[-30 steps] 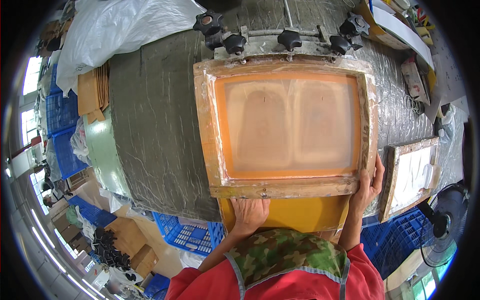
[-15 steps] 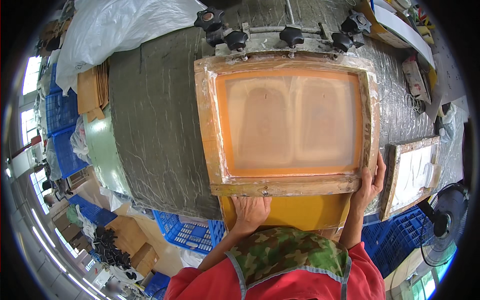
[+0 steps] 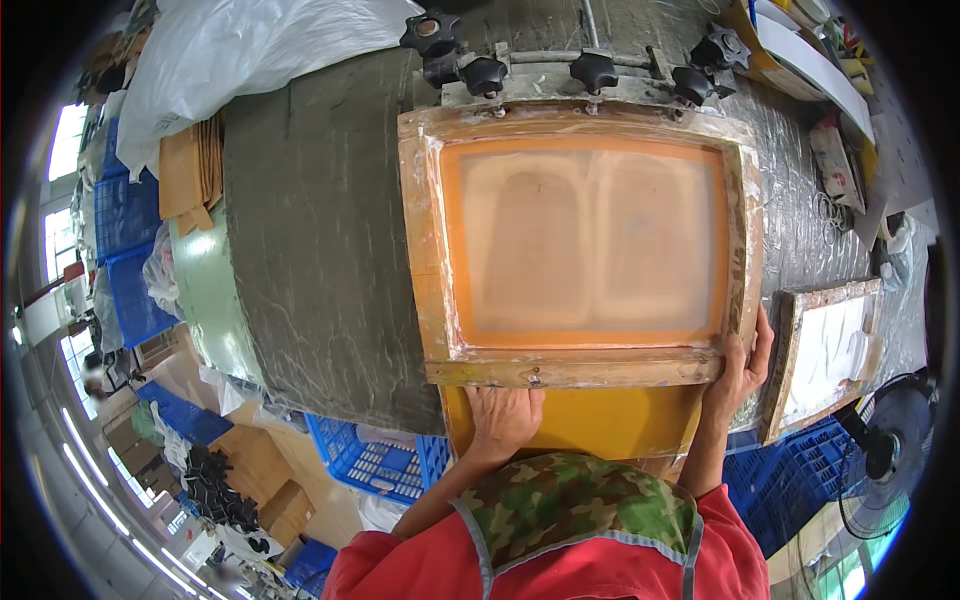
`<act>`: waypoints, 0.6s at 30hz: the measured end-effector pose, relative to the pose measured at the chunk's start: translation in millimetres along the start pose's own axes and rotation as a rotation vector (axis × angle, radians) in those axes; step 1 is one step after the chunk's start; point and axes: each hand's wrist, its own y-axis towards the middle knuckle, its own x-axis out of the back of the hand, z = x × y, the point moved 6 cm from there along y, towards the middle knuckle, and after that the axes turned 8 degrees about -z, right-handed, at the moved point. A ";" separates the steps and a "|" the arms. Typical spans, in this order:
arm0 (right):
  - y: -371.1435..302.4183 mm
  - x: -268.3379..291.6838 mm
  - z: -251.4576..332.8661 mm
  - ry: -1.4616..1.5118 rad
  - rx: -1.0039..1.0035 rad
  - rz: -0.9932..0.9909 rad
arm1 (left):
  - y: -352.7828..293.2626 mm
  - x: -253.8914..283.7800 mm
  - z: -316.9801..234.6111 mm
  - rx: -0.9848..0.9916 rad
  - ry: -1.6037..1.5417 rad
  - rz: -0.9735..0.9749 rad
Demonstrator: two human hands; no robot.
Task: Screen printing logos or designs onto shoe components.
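Observation:
A wooden printing screen frame [image 3: 580,370] with an orange mesh lies flat over the grey table [image 3: 320,260], clamped at its far edge by black knobs [image 3: 594,70]. Under its near edge a yellow sheet [image 3: 600,420] sticks out toward me. My left hand [image 3: 503,420] presses flat on that yellow sheet, fingers reaching under the frame's near rail. My right hand [image 3: 740,365] grips the frame's near right corner, fingers wrapped up its side rail.
A second, smaller wooden screen frame [image 3: 825,350] lies to the right. Blue plastic crates [image 3: 370,465] stand below the table's edge, a fan [image 3: 890,450] sits at lower right. White plastic sheeting [image 3: 230,50] and cardboard pieces [image 3: 185,175] lie at the table's far left.
The screen frame has come down slightly toward the table, covering more of the yellow sheet. Both hands stay at its near edge.

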 end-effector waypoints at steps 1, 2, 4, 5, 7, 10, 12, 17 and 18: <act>-0.2 -0.4 -1.0 0.002 -0.001 0.005 | -0.7 0.8 0.4 0.005 0.002 -0.002; -0.4 -0.4 -2.2 0.010 -0.004 0.001 | -1.0 0.5 1.0 0.022 -0.001 0.026; -0.7 -1.8 -1.7 0.016 -0.007 0.002 | -0.1 0.2 0.4 0.043 -0.008 0.053; -1.2 -3.0 -0.9 0.049 -0.024 -0.005 | 2.5 4.2 -2.1 0.014 0.028 -0.015; -0.6 -3.3 0.3 0.080 -0.039 -0.014 | 6.1 8.0 -4.9 -0.016 0.060 -0.082; -0.6 -3.2 0.5 0.069 -0.013 -0.009 | 7.6 9.6 -6.8 -0.047 0.049 -0.118; -0.9 -2.1 -3.2 0.079 -0.014 -0.007 | 7.8 10.6 -6.6 -0.058 0.037 -0.133; -1.6 -1.6 -4.9 0.059 -0.027 -0.002 | 2.1 8.2 -2.4 -0.061 0.004 -0.089; -1.4 -1.0 -5.7 0.055 -0.036 -0.002 | 0.3 5.4 -0.6 -0.041 -0.054 -0.028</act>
